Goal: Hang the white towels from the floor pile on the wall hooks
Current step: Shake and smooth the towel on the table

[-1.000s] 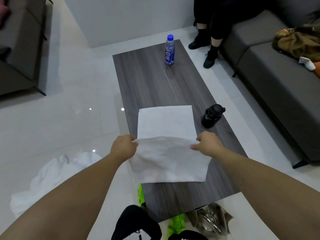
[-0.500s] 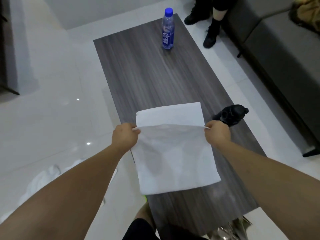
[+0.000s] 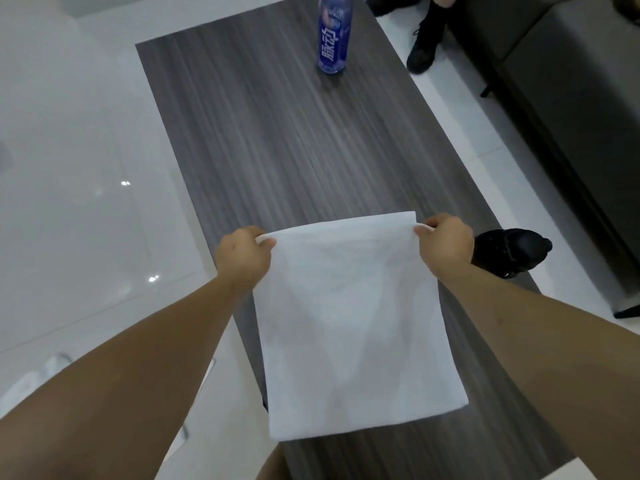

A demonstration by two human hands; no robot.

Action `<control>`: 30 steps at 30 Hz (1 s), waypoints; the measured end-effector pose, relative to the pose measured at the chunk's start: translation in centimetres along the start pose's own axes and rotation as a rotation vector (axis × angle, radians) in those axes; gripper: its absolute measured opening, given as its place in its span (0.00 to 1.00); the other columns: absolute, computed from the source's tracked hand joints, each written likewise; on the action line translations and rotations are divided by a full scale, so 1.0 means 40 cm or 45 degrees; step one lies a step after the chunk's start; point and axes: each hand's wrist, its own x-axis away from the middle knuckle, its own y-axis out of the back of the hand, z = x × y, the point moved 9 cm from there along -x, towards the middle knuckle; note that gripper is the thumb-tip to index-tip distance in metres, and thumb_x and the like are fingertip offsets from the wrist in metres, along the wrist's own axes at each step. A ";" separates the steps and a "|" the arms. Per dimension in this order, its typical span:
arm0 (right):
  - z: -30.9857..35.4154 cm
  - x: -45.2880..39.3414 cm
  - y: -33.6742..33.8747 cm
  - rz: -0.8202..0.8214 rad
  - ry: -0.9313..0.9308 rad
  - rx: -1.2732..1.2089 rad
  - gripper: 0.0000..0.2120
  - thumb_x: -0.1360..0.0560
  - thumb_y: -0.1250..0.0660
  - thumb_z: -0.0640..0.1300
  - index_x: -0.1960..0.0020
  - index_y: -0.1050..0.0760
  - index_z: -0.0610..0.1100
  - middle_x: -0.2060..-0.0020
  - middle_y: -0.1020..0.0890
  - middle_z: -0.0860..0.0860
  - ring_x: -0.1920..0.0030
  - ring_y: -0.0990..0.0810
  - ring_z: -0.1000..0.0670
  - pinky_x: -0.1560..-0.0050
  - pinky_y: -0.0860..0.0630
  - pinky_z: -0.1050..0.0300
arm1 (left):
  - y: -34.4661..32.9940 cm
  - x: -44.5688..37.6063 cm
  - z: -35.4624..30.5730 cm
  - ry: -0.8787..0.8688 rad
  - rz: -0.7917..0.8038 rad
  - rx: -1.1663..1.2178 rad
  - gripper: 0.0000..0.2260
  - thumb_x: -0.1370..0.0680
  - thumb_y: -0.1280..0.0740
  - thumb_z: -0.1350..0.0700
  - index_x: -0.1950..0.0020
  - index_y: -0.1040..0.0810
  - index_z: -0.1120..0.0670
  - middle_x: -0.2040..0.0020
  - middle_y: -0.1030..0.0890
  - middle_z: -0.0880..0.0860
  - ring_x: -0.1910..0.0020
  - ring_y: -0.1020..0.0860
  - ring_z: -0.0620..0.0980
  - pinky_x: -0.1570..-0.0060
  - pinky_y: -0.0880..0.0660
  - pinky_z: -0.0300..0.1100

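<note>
On the floor at far left, I am seeing a bit of the white pile (image 3: 31, 379). My left hand (image 3: 242, 259) is pinching one top corner of a towel (image 3: 349, 323), fingers curled round the edge; my right hand (image 3: 445, 245) is pinching the other. The towel is lying folded on the counter (image 3: 294, 140). I judge this a folding step; next calls for lifting it toward hooks, none in view.

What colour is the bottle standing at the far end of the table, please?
Blue, with white lettering on its label; the bottle shows in the head view.
</note>
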 end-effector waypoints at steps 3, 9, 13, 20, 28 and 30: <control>-0.011 -0.054 -0.054 -0.013 -0.038 -0.049 0.10 0.22 0.31 0.47 0.45 0.18 0.42 0.51 0.16 0.41 0.49 0.19 0.39 0.46 0.21 0.47 | -0.042 -0.057 0.020 0.026 -0.030 -0.014 0.12 0.20 0.35 0.48 0.46 0.19 0.54 0.53 0.18 0.55 0.54 0.22 0.57 0.52 0.24 0.47; -0.006 -0.125 -0.124 -0.067 0.027 -0.047 0.10 0.22 0.32 0.47 0.43 0.18 0.43 0.48 0.17 0.43 0.46 0.20 0.40 0.50 0.27 0.55 | -0.095 -0.114 0.053 0.036 -0.138 0.013 0.14 0.19 0.38 0.48 0.41 0.19 0.54 0.45 0.19 0.55 0.49 0.23 0.56 0.46 0.24 0.49; -0.001 -0.151 -0.146 -0.098 0.119 0.003 0.09 0.22 0.32 0.48 0.47 0.19 0.44 0.48 0.19 0.43 0.47 0.22 0.40 0.49 0.26 0.51 | -0.102 -0.124 0.057 0.004 -0.232 0.062 0.13 0.19 0.36 0.49 0.43 0.19 0.56 0.39 0.26 0.53 0.42 0.26 0.55 0.45 0.31 0.44; 0.074 -0.155 -0.159 -0.108 0.531 0.146 0.04 0.20 0.36 0.40 0.53 0.26 0.41 0.45 0.21 0.48 0.42 0.26 0.43 0.49 0.28 0.52 | -0.103 -0.150 0.057 0.008 -0.215 0.029 0.08 0.19 0.36 0.53 0.44 0.21 0.55 0.43 0.23 0.54 0.45 0.26 0.56 0.50 0.32 0.45; 0.076 -0.190 -0.177 0.026 0.352 -0.018 0.04 0.21 0.34 0.44 0.51 0.25 0.44 0.47 0.27 0.44 0.50 0.26 0.44 0.50 0.29 0.52 | -0.097 -0.147 0.066 0.042 -0.228 0.077 0.07 0.18 0.38 0.52 0.45 0.26 0.54 0.48 0.24 0.52 0.51 0.27 0.52 0.50 0.29 0.47; 0.075 -0.189 -0.172 0.044 0.315 -0.146 0.04 0.23 0.31 0.44 0.54 0.24 0.45 0.47 0.26 0.45 0.53 0.26 0.46 0.51 0.30 0.56 | -0.091 -0.147 0.077 0.038 -0.219 0.139 0.06 0.19 0.37 0.50 0.48 0.26 0.51 0.50 0.22 0.52 0.51 0.24 0.54 0.49 0.25 0.51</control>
